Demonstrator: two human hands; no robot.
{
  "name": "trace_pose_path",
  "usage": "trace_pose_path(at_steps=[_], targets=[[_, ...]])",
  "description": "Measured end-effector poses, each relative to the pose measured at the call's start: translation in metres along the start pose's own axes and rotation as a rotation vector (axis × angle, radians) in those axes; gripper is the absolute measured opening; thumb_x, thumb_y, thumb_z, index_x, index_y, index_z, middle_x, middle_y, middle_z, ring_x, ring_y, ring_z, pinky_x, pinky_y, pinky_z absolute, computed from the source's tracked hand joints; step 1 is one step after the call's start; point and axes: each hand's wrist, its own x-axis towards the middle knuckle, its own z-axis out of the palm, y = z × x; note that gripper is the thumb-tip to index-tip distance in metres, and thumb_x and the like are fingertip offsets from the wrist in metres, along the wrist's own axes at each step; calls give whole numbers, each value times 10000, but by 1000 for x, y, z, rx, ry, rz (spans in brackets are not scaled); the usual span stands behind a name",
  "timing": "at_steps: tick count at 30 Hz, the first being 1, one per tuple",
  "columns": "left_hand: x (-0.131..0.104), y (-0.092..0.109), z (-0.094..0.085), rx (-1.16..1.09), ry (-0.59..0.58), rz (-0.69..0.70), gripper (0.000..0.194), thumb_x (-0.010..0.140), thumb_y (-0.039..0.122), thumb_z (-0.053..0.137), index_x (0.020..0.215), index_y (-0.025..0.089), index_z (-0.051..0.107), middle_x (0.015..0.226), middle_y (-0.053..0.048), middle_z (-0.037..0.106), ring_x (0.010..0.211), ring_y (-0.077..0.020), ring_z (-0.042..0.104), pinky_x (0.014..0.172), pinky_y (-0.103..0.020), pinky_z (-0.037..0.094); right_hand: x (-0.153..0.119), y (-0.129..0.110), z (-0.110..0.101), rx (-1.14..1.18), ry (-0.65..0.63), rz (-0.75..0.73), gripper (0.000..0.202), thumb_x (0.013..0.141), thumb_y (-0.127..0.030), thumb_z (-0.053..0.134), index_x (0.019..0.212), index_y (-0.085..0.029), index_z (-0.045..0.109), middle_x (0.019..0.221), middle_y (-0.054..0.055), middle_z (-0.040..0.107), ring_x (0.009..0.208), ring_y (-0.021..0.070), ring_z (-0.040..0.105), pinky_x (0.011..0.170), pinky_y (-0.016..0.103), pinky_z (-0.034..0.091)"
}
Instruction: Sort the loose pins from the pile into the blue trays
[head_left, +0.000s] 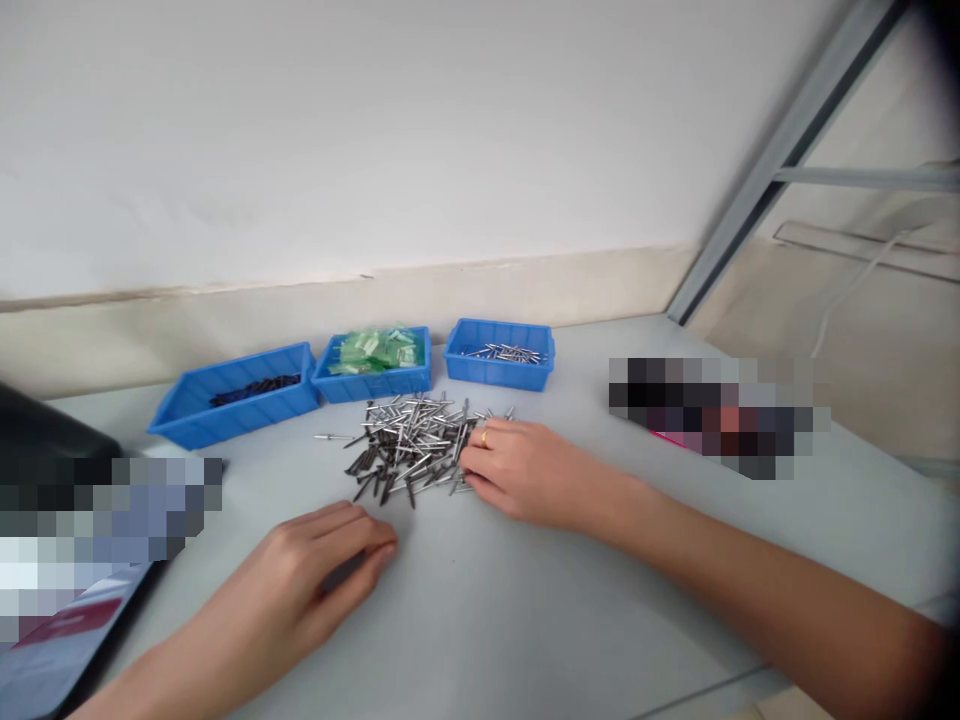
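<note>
A mixed pile of silver pop rivets [420, 424] and black screws [367, 462] lies loose on the grey table. My right hand [517, 465], with a ring on one finger, reaches into the pile's right edge. Its fingers are curled among the rivets, and the fingertips are mostly hidden. In front of the pile, to the left, my left hand [322, 565] rests close to the table with thumb and fingertips together. Whatever those fingers may hold is hidden from me.
Behind the pile stand three blue bins: a left bin [180, 410] with black screws, a middle bin [360, 386] with green plastic packets, and a right bin [495, 374] with silver rivets. Blurred-out items lie at both sides. A metal frame [750, 220] rises at right.
</note>
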Motion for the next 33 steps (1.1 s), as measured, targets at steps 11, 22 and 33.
trace_pose_path(at_steps=[11,22,33], targets=[[0,1,0,4,-14,-4,205,950,311,398,968,243,591,893,-6,634,806,-156,629,715,-252,501,2,-2,2,-100,46,-30,167,904,-152,422,768,-159,519,760,25,541,737,149,453,654,287,304],[-1,2,2,-24,181,1,187,918,307,487,1088,256,544,951,-10,639,839,-145,634,723,-198,518,3,-24,-11,-52,89,-167,126,886,-123,417,791,-172,483,686,-10,517,652,127,421,591,280,270],[2,9,6,-118,13,65,176,942,248,414,953,239,590,867,-10,617,789,-148,608,685,-231,488,2,-42,-8,101,169,-309,145,878,-64,420,851,-171,514,720,-25,536,657,113,415,577,267,287]])
